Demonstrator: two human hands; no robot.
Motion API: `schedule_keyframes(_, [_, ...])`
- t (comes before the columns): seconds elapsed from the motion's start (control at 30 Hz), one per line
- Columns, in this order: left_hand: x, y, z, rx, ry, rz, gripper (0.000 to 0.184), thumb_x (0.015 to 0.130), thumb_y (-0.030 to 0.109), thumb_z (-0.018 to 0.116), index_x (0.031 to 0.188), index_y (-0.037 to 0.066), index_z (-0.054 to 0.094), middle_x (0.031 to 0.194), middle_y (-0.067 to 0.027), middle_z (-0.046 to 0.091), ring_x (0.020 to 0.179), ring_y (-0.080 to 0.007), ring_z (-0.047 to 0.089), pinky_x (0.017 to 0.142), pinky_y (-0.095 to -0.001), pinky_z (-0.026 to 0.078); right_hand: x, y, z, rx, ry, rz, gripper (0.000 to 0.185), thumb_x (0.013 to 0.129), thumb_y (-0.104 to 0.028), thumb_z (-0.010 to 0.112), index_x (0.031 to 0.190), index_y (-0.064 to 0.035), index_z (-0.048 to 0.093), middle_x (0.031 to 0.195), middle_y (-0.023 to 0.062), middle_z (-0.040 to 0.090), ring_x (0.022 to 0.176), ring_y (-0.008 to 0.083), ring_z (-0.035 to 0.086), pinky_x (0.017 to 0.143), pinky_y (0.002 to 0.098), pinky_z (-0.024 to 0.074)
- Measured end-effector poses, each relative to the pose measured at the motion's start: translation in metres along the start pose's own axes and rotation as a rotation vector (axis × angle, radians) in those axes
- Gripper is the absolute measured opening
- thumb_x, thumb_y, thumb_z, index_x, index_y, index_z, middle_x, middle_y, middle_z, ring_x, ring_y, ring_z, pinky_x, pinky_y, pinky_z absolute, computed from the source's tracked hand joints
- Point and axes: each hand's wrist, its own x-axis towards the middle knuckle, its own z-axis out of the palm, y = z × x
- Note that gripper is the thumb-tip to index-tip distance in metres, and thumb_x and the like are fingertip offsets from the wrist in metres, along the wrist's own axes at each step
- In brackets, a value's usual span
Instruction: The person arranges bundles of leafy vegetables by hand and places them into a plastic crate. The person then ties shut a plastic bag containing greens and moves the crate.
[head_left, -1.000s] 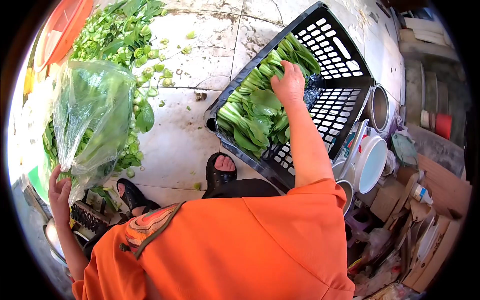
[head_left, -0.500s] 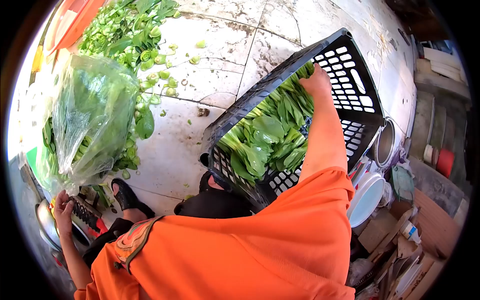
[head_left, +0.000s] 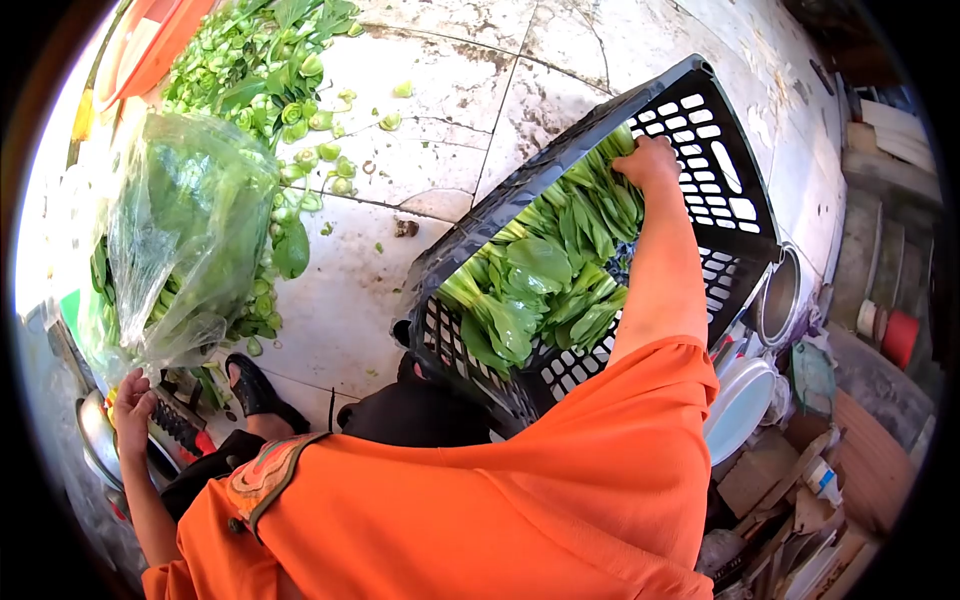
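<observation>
Right hand (head_left: 650, 160) is resting at leafy greens (head_left: 540, 265) lying inside black crate (head_left: 555, 172); fingers curling, grip unclear. Left hand (head_left: 131, 405) is hovering half-curled by plastic bag (head_left: 190, 220); hold unclear.

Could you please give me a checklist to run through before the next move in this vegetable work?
1. Right grip at the greens in the crate: ok.
2. Right grip closed firmly: cannot tell, fingertips are hidden.
3. Left grip holding the plastic bag: cannot tell, fingers sit at its lower end.
4. Room left in the crate: ok, bare slots show beside the greens.
5. Floor free of scraps: not ok, pieces lie scattered.
</observation>
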Motion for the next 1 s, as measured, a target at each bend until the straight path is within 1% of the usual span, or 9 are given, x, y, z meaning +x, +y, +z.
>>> schedule_keyframes(0.1, [0.009,-0.014,-0.004,-0.056,-0.018,0.011,0.053,0.086,0.006,0.064,0.137,0.004,0.051,0.112,-0.0037,0.056,0.095,-0.0114,0.055,0.083,-0.0245,0.048,0.013,0.011,0.016,0.195,-0.167,-0.109,0.056,0.070,-0.036,0.072,0.114,-0.0031,0.064,0.111,0.0183,0.068,0.104,0.0321,0.065,0.093,0.0397,0.0503])
schedule_keyframes(0.2, [0.013,-0.021,-0.006,-0.060,-0.036,0.056,0.051,0.087,0.006,0.062,0.137,0.005,0.051,0.111,-0.0032,0.055,0.094,-0.0118,0.057,0.084,-0.0252,0.050,0.008,0.009,0.020,0.171,-0.119,-0.086,0.055,0.070,-0.033,0.071,0.115,-0.0028,0.063,0.110,0.0192,0.068,0.104,0.0333,0.065,0.093,0.0405,0.0503])
schedule_keyframes(0.37, [0.015,-0.014,-0.002,-0.031,-0.061,0.064,0.052,0.086,0.004,0.063,0.136,0.004,0.051,0.109,-0.0027,0.055,0.096,-0.0121,0.056,0.084,-0.0250,0.048,0.004,0.012,0.022,0.248,-0.115,-0.134,0.074,0.063,-0.039,0.078,0.124,-0.0019,0.058,0.105,0.0200,0.069,0.101,0.0333,0.066,0.092,0.0399,0.0506])
schedule_keyframes(0.43, [0.018,-0.012,0.000,-0.027,-0.081,0.069,0.052,0.086,0.004,0.063,0.136,0.004,0.051,0.110,-0.0032,0.055,0.097,-0.0130,0.055,0.086,-0.0257,0.048,-0.002,0.005,0.011,0.170,-0.348,-0.160,0.091,0.058,-0.049,0.082,0.130,-0.0011,0.053,0.117,0.0217,0.064,0.108,0.0330,0.063,0.095,0.0401,0.0497])
schedule_keyframes(0.53, [0.020,-0.011,0.002,0.026,-0.080,0.079,0.052,0.085,0.003,0.063,0.136,0.004,0.051,0.109,-0.0030,0.055,0.098,-0.0131,0.055,0.086,-0.0263,0.048,-0.022,-0.012,0.015,-0.053,-0.191,-0.107,0.099,0.056,-0.054,0.083,0.134,-0.0031,0.051,0.132,0.0180,0.056,0.119,0.0314,0.058,0.099,0.0438,0.0476])
schedule_keyframes(0.6, [0.021,-0.011,0.003,0.015,-0.087,0.083,0.052,0.085,0.003,0.064,0.135,0.004,0.051,0.109,-0.0027,0.055,0.099,-0.0129,0.054,0.086,-0.0265,0.048,-0.022,-0.010,0.021,-0.020,-0.229,-0.087,0.099,0.056,-0.055,0.083,0.135,-0.0045,0.052,0.140,0.0171,0.048,0.124,0.0310,0.053,0.101,0.0463,0.0456])
schedule_keyframes(0.67, [0.020,-0.009,0.004,0.017,-0.094,0.073,0.052,0.085,0.002,0.064,0.135,0.005,0.052,0.109,-0.0025,0.056,0.099,-0.0126,0.054,0.086,-0.0262,0.048,-0.019,-0.002,0.035,0.087,-0.089,-0.134,0.091,0.058,-0.051,0.082,0.131,-0.0039,0.055,0.132,0.0182,0.055,0.118,0.0312,0.057,0.099,0.0439,0.0472])
schedule_keyframes(0.9, [0.017,-0.009,0.006,0.003,-0.105,0.053,0.051,0.085,0.002,0.065,0.134,0.005,0.052,0.109,-0.0025,0.057,0.093,-0.0108,0.056,0.083,-0.0249,0.048,-0.014,-0.001,0.022,0.242,-0.201,-0.107,0.074,0.060,-0.045,0.076,0.119,-0.0036,0.061,0.117,0.0189,0.064,0.110,0.0322,0.062,0.095,0.0393,0.0496])
schedule_keyframes(1.0, [0.019,-0.014,0.006,0.020,-0.112,0.061,0.052,0.085,0.002,0.064,0.134,0.005,0.052,0.110,-0.0029,0.058,0.091,-0.0103,0.056,0.082,-0.0247,0.048,-0.022,-0.012,0.027,0.110,-0.112,-0.074,0.100,0.061,-0.048,0.077,0.145,-0.0077,0.040,0.130,0.0178,0.057,0.120,0.0318,0.056,0.102,0.0453,0.0432])
